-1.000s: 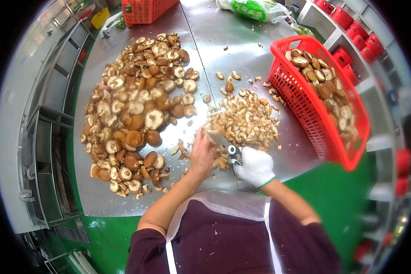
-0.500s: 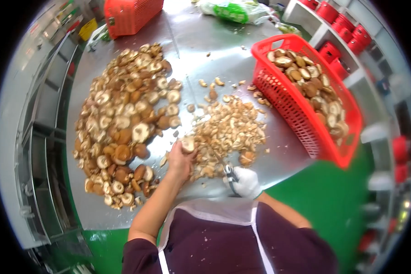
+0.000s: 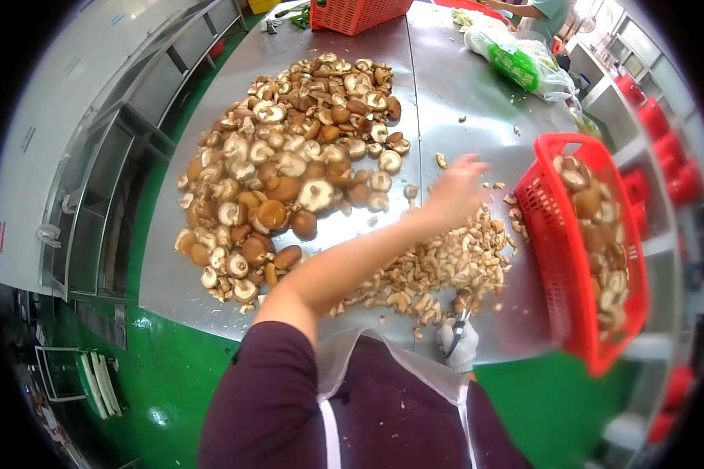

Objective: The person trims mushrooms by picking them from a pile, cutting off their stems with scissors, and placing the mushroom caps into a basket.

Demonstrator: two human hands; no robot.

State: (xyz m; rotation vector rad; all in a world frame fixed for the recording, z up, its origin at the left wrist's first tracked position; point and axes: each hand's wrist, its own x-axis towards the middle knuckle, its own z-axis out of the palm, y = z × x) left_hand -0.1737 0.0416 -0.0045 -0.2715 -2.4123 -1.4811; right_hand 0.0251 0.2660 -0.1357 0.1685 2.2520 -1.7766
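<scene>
My left hand (image 3: 457, 189) is blurred by motion above the far edge of the cut pieces (image 3: 446, 262); whether anything is in its fingers is hidden. My right hand (image 3: 459, 342), in a white glove, is closed around the handle of a scissor-like cutting tool (image 3: 457, 332) at the table's near edge. A brown mushroom (image 3: 463, 299) lies at the tool's tip. Left of the pieces spreads a large pile of whole mushrooms (image 3: 289, 168), stems and caps mixed. To the right, a red basket (image 3: 551, 258) holds mushroom caps (image 3: 594, 227).
The metal table (image 3: 188, 289) carries another red basket (image 3: 360, 14) at its far side and a green and white plastic bag (image 3: 516, 64) at the far right. Another person (image 3: 546, 17) is partly visible beyond. Shelves with red containers (image 3: 655, 117) stand at right.
My left hand has moved from beside the cut pieces, where it held a mushroom, forward and right over them. The camera view has shifted, bringing another person into sight.
</scene>
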